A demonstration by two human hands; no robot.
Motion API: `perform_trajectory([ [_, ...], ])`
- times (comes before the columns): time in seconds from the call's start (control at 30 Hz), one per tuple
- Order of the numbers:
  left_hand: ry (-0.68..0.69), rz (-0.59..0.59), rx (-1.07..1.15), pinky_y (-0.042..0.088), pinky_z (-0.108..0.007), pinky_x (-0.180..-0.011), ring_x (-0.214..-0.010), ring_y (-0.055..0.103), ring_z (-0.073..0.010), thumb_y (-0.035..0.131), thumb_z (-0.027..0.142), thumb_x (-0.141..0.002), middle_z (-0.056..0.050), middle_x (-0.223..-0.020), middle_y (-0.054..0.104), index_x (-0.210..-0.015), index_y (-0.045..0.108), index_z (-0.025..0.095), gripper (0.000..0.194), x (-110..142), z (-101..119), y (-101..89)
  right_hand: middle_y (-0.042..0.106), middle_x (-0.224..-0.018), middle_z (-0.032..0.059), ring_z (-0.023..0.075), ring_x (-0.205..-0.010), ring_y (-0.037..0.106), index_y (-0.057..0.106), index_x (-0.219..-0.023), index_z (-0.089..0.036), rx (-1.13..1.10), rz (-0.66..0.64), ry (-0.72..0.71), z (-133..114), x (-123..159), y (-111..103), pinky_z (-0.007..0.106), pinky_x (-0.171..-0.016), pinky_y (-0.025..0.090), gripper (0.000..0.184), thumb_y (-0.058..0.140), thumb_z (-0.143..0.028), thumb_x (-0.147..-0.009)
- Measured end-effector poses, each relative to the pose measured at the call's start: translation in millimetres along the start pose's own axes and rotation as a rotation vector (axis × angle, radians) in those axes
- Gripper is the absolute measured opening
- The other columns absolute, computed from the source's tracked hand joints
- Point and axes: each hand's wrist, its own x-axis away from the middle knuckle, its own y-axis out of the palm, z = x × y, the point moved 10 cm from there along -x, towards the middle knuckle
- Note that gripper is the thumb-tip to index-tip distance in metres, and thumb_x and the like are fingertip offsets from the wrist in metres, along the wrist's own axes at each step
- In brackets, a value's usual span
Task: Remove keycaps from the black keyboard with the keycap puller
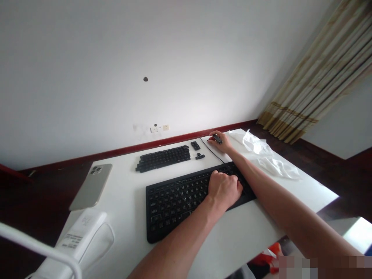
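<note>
A black keyboard (180,193) lies on the white table, its key positions showing bare sockets. My left hand (224,186) rests on its right part with the fingers curled in; whatever they hold, if anything, is hidden. Beyond the keyboard, my right hand (222,142) is closed round a small group of black keycaps (217,138) at the far side of the table. Loose black keycaps (164,157) lie in rows behind the keyboard. A smaller block of keycaps (195,145) and a few arrow-type keycaps (200,156) sit to their right.
A phone (92,186) lies face down at the left edge. Nearer me are a white power strip (78,240) and a white cable (43,246). Crumpled clear plastic (279,166) covers part of the right side. A thin black cord (211,150) runs from the keyboard's back.
</note>
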Motion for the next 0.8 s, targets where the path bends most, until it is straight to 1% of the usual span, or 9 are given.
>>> perform_trajectory([
  [0.17,-0.005,0.002,-0.006,0.051,-0.042,-0.088,-0.085,0.078,-0.0281,0.057,0.033,-0.101,-0.013,-0.082,0.079,-0.09,0.08,0.017,0.03,0,1,-1.1,0.078,-0.087,0.0039,0.0221,-0.074,0.069,0.069,-0.104,-0.024,0.04,-0.017,-0.003,-3,2,1,0.036,-0.075,0.052,0.03,0.082,-0.04,-0.081],
  [0.3,-0.014,-0.01,-0.014,0.05,-0.041,-0.088,-0.085,0.078,-0.0273,0.056,0.034,-0.1,-0.012,-0.083,0.08,-0.09,0.081,0.018,0.031,0,0,1.4,0.078,-0.086,0.0035,0.0226,-0.075,0.07,0.07,-0.104,-0.024,0.057,-0.012,0.0,-2,2,1,0.036,-0.076,0.052,0.03,0.082,-0.039,-0.081],
  [0.47,-0.022,-0.015,-0.02,0.051,-0.041,-0.088,-0.086,0.078,-0.0271,0.056,0.035,-0.1,-0.012,-0.084,0.08,-0.092,0.081,0.019,0.031,0,-1,2.0,0.078,-0.085,0.0039,0.0234,-0.074,0.07,0.071,-0.104,-0.025,0.042,-0.009,0.02,1,3,1,0.037,-0.075,0.053,0.034,0.084,-0.043,-0.079],
  [0.53,-0.018,-0.009,-0.021,0.051,-0.042,-0.087,-0.085,0.078,-0.0273,0.056,0.035,-0.1,-0.012,-0.084,0.08,-0.091,0.081,0.019,0.031,0,0,0.8,0.078,-0.087,0.0045,0.0238,-0.076,0.07,0.071,-0.104,-0.025,0.038,0.011,0.009,-2,2,0,0.037,-0.076,0.054,0.034,0.081,-0.047,-0.081],
  [0.63,-0.01,0.001,-0.026,0.051,-0.042,-0.087,-0.085,0.078,-0.0274,0.056,0.035,-0.1,-0.011,-0.083,0.08,-0.09,0.08,0.019,0.031,1,0,-0.8,0.077,-0.089,0.0056,0.0234,-0.08,0.071,0.071,-0.101,-0.024,0.022,0.087,0.002,-7,-1,-10,0.036,-0.077,0.055,0.031,0.073,-0.052,-0.087],
  [0.73,-0.003,0.004,-0.035,0.052,-0.041,-0.087,-0.084,0.078,-0.0268,0.056,0.035,-0.1,-0.011,-0.082,0.08,-0.089,0.08,0.019,0.031,0,1,-0.8,0.076,-0.086,0.0052,0.0221,-0.079,0.07,0.072,-0.103,-0.023,-0.031,0.195,0.02,-14,-3,-31,0.036,-0.078,0.056,0.034,0.068,-0.055,-0.09],
  [0.8,-0.001,0.001,-0.042,0.052,-0.041,-0.088,-0.084,0.078,-0.0261,0.056,0.035,-0.1,-0.01,-0.082,0.08,-0.089,0.08,0.019,0.031,0,1,0.2,0.075,-0.083,0.0049,0.0214,-0.076,0.07,0.073,-0.108,-0.023,-0.106,0.23,0.031,-21,1,-48,0.036,-0.076,0.057,0.037,0.069,-0.055,-0.09],
])
